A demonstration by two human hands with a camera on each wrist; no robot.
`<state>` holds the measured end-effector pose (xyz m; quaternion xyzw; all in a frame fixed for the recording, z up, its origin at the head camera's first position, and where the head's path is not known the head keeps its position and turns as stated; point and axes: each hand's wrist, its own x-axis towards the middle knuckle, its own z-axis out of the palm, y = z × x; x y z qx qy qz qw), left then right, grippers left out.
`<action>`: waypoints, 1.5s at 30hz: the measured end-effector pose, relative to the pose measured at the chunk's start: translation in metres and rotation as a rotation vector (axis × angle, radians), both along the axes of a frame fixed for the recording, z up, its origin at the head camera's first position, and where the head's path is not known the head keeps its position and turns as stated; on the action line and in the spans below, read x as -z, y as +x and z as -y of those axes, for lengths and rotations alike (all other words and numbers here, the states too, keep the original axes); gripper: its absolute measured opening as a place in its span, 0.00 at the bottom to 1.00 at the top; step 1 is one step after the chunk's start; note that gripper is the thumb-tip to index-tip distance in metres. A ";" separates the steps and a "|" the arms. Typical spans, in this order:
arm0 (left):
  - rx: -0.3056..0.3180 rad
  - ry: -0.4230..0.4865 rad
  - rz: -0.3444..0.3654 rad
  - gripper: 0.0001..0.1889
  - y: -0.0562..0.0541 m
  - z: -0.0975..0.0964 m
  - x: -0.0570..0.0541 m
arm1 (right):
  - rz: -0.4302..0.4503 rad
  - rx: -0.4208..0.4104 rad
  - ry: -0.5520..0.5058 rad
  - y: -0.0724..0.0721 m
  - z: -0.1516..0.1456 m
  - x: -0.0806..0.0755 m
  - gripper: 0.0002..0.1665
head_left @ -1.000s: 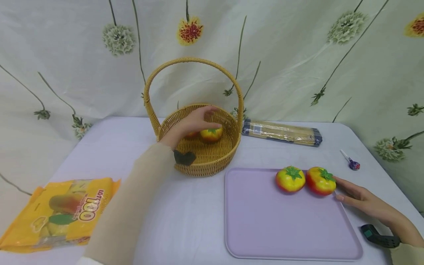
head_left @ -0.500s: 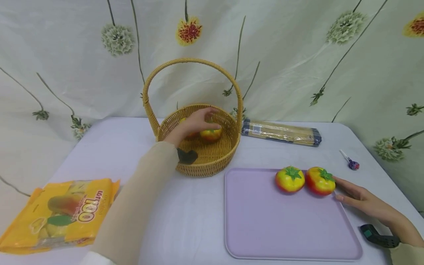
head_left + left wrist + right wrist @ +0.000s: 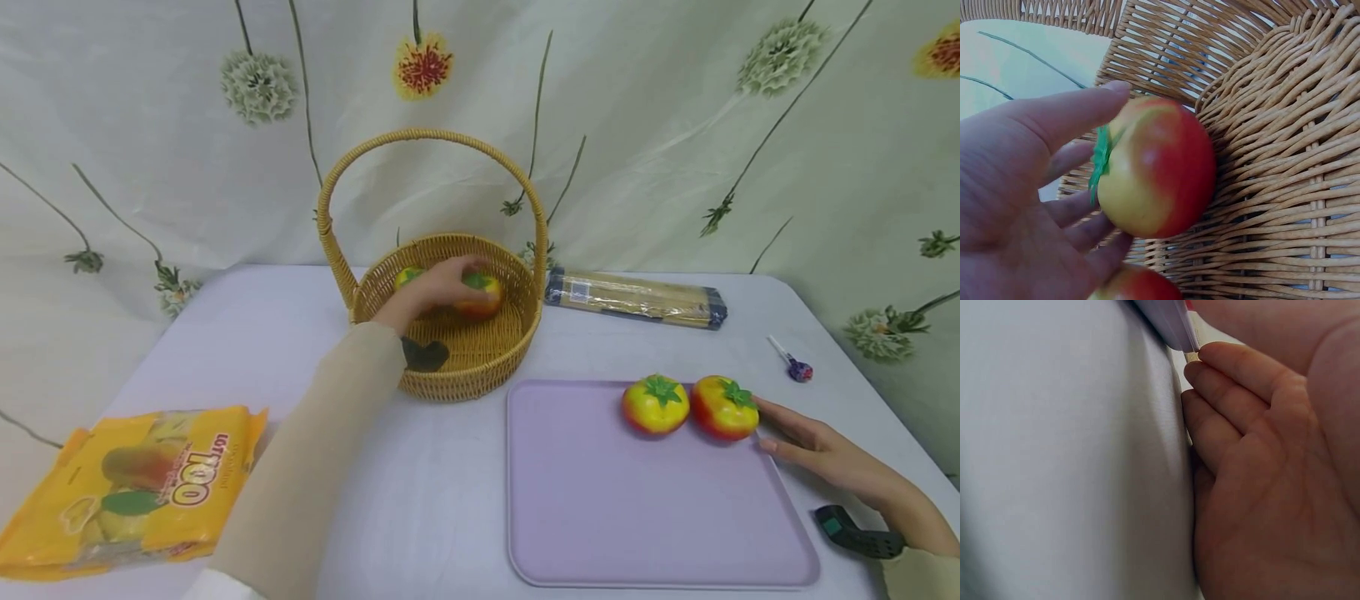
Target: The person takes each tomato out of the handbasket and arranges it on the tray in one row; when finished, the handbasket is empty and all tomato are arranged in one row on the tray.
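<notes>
Inside the wicker basket (image 3: 457, 385), my left hand (image 3: 450, 282) grips a red-and-yellow toy tomato (image 3: 1160, 169) with a green leaf top. Its thumb lies along one side and the fingers reach round the other. A second toy tomato (image 3: 1141, 284) sits beside it in the basket, partly hidden by the hand. My right hand (image 3: 825, 454) rests on the table at the right edge of the lilac tray (image 3: 652, 508), fingers loosely extended. Its fingertips are right at a toy tomato (image 3: 723, 408) on the tray; another toy tomato (image 3: 656, 405) sits to the left of that one.
A yellow snack bag (image 3: 142, 492) lies at the left of the table. Behind the tray are a wrapped bundle of sticks (image 3: 637, 298) and a lollipop (image 3: 795, 367). The basket's tall handle (image 3: 427, 135) arches over the left hand.
My left hand has lowered onto the toy tomato in the basket, its fingers closing round it. The right hand stays in place; the head view has shifted slightly.
</notes>
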<state>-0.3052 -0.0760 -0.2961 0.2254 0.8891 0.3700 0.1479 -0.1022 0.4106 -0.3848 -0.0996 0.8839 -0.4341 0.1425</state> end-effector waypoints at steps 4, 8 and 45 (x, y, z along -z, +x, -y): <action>0.026 -0.057 0.073 0.42 0.001 0.001 0.001 | 0.003 0.001 -0.006 0.000 0.000 -0.001 0.37; 0.060 -0.134 0.090 0.42 0.003 0.002 0.001 | 0.013 0.003 -0.005 0.001 0.000 -0.001 0.37; 0.134 0.068 -0.222 0.37 0.087 -0.040 -0.024 | 0.023 0.006 -0.011 0.001 0.002 0.000 0.37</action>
